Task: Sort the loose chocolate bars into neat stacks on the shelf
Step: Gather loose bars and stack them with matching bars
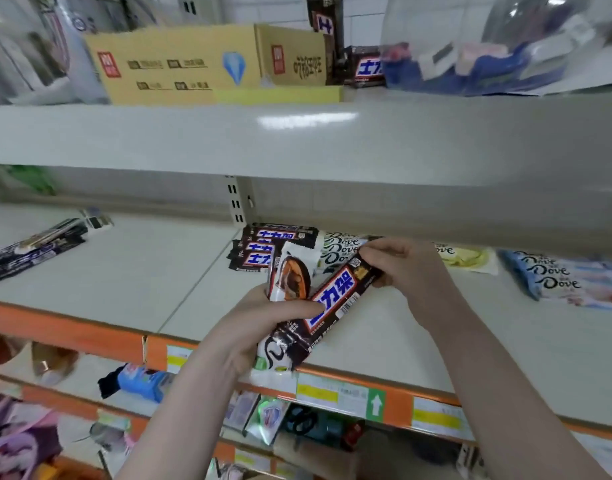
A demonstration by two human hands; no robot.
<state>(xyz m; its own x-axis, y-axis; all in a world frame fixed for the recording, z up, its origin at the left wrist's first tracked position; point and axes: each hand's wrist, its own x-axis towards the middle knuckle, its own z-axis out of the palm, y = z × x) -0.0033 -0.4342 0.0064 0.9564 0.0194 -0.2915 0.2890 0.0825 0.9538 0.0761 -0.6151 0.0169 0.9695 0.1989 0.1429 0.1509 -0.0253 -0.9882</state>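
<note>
My left hand [263,318] grips a bunch of bars above the front of the middle shelf [124,271]: a white-wrapped bar [290,271] and a white Dove bar [273,358] under it. Across them lies a dark brown Snickers bar [335,299], its upper end pinched by my right hand [408,268]. Behind the hands lies a stack of Snickers bars [263,247]. White Dove bars [339,249] lie beside that stack. A yellow-white Dove bar [467,259] and light blue Dove bars [567,282] lie further right.
Dark wrapped bars [34,249] lie at the shelf's left. The upper shelf [297,143] overhangs, carrying a yellow carton [193,64], Snickers packs [363,67] and blue packets [470,71]. An orange price rail [398,403] edges the shelf; lower shelves hold assorted goods.
</note>
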